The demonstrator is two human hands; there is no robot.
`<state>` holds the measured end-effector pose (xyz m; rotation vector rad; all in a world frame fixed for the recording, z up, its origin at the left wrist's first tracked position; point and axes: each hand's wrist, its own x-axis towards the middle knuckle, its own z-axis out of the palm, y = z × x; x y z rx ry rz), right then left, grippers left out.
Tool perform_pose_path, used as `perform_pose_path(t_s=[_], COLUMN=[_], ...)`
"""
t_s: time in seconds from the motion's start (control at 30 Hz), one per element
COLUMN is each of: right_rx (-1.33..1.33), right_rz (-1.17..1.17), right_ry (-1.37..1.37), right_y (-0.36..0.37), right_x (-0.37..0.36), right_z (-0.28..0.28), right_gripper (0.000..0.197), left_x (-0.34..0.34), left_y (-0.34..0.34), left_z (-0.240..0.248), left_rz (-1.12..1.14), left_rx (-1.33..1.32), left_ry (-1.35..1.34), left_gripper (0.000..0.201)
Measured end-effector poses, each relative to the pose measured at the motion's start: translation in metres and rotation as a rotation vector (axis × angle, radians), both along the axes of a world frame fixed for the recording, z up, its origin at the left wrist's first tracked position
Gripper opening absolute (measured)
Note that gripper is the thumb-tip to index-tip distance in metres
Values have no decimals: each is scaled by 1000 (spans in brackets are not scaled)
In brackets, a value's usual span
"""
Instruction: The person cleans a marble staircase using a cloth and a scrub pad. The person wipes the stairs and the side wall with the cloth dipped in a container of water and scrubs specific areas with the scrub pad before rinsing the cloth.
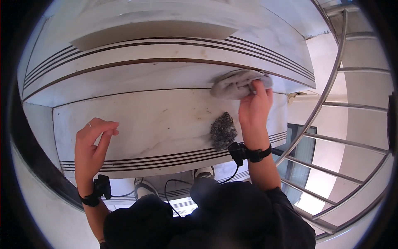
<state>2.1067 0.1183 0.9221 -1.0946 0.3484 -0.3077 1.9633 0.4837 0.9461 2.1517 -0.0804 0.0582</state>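
My right hand (255,107) grips a folded grey cloth (235,84) at its right end. The cloth lies against the upright face of the marble step (182,71), just under its dark-lined edge. Below it, on the tread (145,124), rests a dark, tangled scouring pad (224,130), near my right wrist and touched by neither hand. Over the left part of the tread my left hand (92,139) is bent, thumb tip close against the fingertips, with nothing visible in it. Brown specks dot the tread between my hands.
A curved metal railing (327,97) runs along the right side, with a window (296,153) beyond it. Black bands with small devices (238,153) circle both wrists, and a cable (166,186) hangs between them. My shoes (145,189) stand on the step below.
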Motion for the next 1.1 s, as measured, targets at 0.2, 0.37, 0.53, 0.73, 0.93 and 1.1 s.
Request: perform_pose_path(t_s=[0.2,0.37,0.53,0.73,0.93,1.1], right_rx=[-581,-671,-647,-756,-1711,-1904], right_rz=[-82,-4,36,51,286,446], right_ry=[-185,-292,-349,-336,-847,-1197], right_y=[27,59,76,81,105,95], right_x=[-10,-18,-20,-22,-13,6], right_z=[-13,-14,-22,-33,-36,-14], right_gripper=[25,24,26,27,16,13], left_x=[5,6,11,12,16,8], left_y=[8,8,0,-9,-18,-8], left_z=[-14,-14,-22,-21,-19,-20], left_rz=[7,3,-49,-37,-50,-13], left_rx=[-32,-61,-62,-43,-10,3], left_ry=[-1,4,25,28,39,54], left_gripper=[22,22,22,21,22,21])
